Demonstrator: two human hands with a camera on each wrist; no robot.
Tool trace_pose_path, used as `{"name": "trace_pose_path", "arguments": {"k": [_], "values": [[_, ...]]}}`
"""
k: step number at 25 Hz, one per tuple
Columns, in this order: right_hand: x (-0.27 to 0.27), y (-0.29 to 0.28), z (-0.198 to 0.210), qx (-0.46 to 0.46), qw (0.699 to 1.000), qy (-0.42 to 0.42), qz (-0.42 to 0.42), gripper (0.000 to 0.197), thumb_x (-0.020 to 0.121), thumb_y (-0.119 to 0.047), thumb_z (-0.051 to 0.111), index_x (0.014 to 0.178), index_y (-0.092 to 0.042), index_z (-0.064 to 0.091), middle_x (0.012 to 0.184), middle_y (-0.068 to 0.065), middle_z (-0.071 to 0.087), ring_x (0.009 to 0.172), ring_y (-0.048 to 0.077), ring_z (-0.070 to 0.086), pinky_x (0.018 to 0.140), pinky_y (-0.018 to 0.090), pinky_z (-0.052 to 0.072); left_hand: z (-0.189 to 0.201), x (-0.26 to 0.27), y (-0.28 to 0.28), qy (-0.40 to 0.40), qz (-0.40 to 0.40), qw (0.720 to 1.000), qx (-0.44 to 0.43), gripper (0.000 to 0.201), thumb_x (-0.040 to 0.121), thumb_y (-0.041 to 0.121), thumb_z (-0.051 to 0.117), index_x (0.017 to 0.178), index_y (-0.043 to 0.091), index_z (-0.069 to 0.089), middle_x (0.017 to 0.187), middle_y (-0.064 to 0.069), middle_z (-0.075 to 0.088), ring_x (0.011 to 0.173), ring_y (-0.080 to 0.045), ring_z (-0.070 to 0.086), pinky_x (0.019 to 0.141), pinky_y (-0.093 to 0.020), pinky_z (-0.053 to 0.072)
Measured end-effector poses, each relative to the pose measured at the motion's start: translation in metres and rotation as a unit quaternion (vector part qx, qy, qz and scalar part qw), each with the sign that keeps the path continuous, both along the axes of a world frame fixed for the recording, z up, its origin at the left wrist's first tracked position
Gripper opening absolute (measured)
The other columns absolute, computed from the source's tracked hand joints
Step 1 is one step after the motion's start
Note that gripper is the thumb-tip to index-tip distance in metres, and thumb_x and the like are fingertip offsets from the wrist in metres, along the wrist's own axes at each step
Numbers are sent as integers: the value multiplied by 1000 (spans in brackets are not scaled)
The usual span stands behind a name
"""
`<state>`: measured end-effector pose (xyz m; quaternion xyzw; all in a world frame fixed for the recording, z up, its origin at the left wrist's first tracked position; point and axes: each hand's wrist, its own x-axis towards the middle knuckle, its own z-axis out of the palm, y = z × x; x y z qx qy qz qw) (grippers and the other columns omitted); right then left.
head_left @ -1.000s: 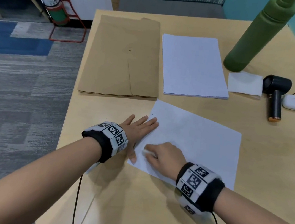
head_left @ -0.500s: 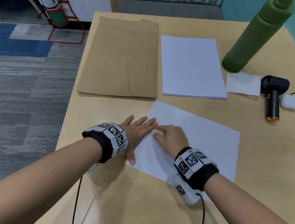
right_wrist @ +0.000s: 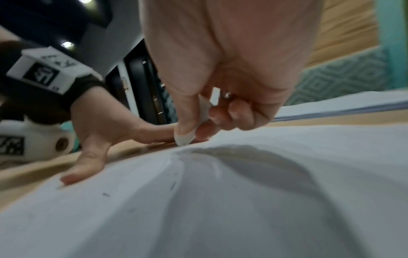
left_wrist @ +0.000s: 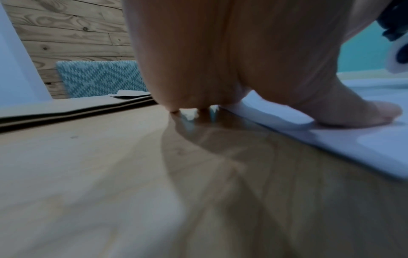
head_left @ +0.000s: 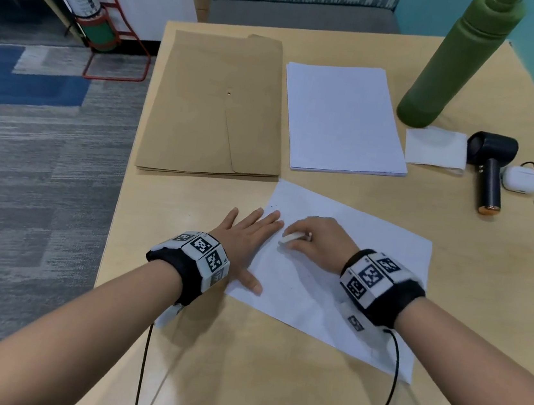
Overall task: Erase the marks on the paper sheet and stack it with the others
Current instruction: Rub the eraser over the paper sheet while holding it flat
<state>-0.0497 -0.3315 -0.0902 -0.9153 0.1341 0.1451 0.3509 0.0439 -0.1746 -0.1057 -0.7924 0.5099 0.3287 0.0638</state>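
Two hands are working on a single paper sheet [head_left: 343,279] that is lying skewed on the near part of the wooden counter [head_left: 483,296]. The left hand [head_left: 247,240] is lying flat with its fingers straight and spread, pressing down the sheet's left edge; its thumb is resting on the sheet near the near-left corner, as the left wrist view [left_wrist: 364,111] is showing, while part of the palm side is sitting over the bare counter. The right hand [head_left: 318,242] is curled around a small white eraser [head_left: 291,238], pinching it between thumb and fingers, and the eraser's tip is touching the sheet just beside the left hand's fingertips. In the right wrist view the eraser [right_wrist: 184,139] is meeting the paper at a raised crease, and a few short dark marks [right_wrist: 173,185] are showing on the sheet nearer the camera.

Behind the sheet, a neat stack of white paper [head_left: 343,117] is sitting apart from it, with a brown envelope folder [head_left: 217,105] to the stack's left. To the stack's right a tall green bottle [head_left: 458,61] is standing, with a white square napkin [head_left: 435,147], a small black handheld device [head_left: 490,169] and a white earbud case [head_left: 521,178] lying near it.
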Motion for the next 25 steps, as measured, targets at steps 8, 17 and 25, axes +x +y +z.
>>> {"name": "trace_pose_path", "arguments": {"k": [8,17,25], "values": [[-9,-7,18,-179,938,137,263,28,94,-32,42,117,-32,58,115,0,57,112,19,51,78,29,35,-4,1,1,-9,0,1000,8,130,63,65,71,148,24,-19,155,10,-25,143,-15,-23,113,-48,-14],[2,-1,15,-219,920,121,301,29,95,-30,42,119,-33,57,117,0,57,111,22,53,73,28,32,-4,1,-1,-1,-1,1000,20,132,61,66,72,148,25,-20,155,11,-25,143,-17,-24,113,-51,-14],[-5,-2,15,-215,921,105,309,27,93,-25,44,114,-32,59,114,1,59,106,24,56,70,29,34,-4,0,-2,-3,-3,1000,28,133,60,67,72,148,25,-20,155,11,-25,143,-18,-24,113,-53,-13]]}}
